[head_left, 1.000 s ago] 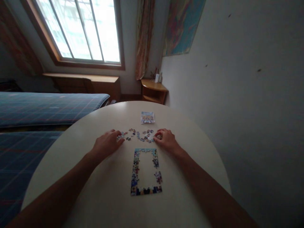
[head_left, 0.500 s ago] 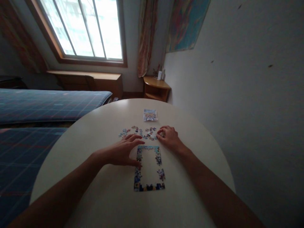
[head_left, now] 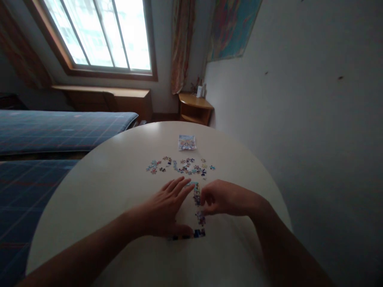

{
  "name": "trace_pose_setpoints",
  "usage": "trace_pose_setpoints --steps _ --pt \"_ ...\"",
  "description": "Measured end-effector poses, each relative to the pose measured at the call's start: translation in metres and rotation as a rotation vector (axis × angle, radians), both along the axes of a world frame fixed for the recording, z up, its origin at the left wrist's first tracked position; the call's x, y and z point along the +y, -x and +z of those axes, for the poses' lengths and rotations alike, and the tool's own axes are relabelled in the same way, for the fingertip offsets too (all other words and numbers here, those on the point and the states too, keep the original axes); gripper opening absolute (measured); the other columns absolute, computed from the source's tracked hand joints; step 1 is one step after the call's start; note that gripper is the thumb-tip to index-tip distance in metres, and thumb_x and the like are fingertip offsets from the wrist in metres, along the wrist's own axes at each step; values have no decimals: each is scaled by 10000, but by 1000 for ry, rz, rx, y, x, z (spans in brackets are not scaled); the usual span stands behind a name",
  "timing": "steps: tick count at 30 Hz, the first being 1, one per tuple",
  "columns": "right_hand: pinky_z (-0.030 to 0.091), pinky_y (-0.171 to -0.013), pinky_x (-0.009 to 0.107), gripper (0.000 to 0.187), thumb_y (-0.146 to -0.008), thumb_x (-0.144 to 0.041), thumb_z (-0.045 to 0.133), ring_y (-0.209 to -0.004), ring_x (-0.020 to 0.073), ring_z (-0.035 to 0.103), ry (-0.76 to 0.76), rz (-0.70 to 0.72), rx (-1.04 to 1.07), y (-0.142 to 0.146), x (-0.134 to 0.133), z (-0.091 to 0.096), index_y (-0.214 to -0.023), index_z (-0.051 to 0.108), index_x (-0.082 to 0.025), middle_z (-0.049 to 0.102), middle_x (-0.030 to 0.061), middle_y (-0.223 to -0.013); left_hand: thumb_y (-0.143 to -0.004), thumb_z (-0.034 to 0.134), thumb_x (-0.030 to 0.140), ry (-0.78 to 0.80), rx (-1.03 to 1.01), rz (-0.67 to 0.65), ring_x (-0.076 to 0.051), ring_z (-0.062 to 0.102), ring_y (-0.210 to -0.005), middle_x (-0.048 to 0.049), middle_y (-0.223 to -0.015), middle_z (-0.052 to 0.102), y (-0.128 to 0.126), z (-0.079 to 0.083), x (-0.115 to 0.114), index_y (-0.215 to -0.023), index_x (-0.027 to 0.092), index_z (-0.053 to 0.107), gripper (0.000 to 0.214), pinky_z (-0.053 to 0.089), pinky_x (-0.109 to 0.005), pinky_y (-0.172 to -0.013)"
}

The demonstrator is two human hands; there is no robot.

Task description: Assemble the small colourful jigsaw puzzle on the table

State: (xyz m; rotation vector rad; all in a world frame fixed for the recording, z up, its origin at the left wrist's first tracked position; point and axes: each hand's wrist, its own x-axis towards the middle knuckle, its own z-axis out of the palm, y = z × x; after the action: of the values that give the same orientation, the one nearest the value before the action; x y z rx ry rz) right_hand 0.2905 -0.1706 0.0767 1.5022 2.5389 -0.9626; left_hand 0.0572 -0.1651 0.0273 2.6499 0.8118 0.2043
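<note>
A jigsaw puzzle border (head_left: 196, 194) lies on the round table, its left side covered by my left hand (head_left: 167, 207). That hand is spread flat, thumb near the bottom row and fingertips near the top row. At the border's right side, my right hand (head_left: 214, 198) is closed in a pinch beside the gap between the upper strip and a lower puzzle section (head_left: 201, 218). A jigsaw piece appears to be in the pinch, mostly hidden by the fingers. Beyond both hands lie several loose jigsaw pieces (head_left: 188, 167) in a curving scatter.
A small printed picture sheet (head_left: 187, 142) lies farther back on the white round table (head_left: 119, 159). To the left is a bed with a blue plaid mattress (head_left: 60, 131). A wall (head_left: 299, 131) runs along the right, and a corner shelf (head_left: 196, 101) stands behind the table.
My right hand has moved from the loose pieces toward me, to the border's right side. My left hand has shifted right and nearer, spreading over the border. The view has shifted slightly.
</note>
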Motion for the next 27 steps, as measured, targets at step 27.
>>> trace_pose_setpoints --steps 27 --pt "317 -532 203 25 -745 -131 650 -556 75 475 109 123 11 13 0 -3 -726 653 -147 571 -41 -632 -725 576 797 30 7 48 -361 28 -1501 -147 -1630 80 -12 -17 -3 -1558 197 112 1126 143 -543 -1210"
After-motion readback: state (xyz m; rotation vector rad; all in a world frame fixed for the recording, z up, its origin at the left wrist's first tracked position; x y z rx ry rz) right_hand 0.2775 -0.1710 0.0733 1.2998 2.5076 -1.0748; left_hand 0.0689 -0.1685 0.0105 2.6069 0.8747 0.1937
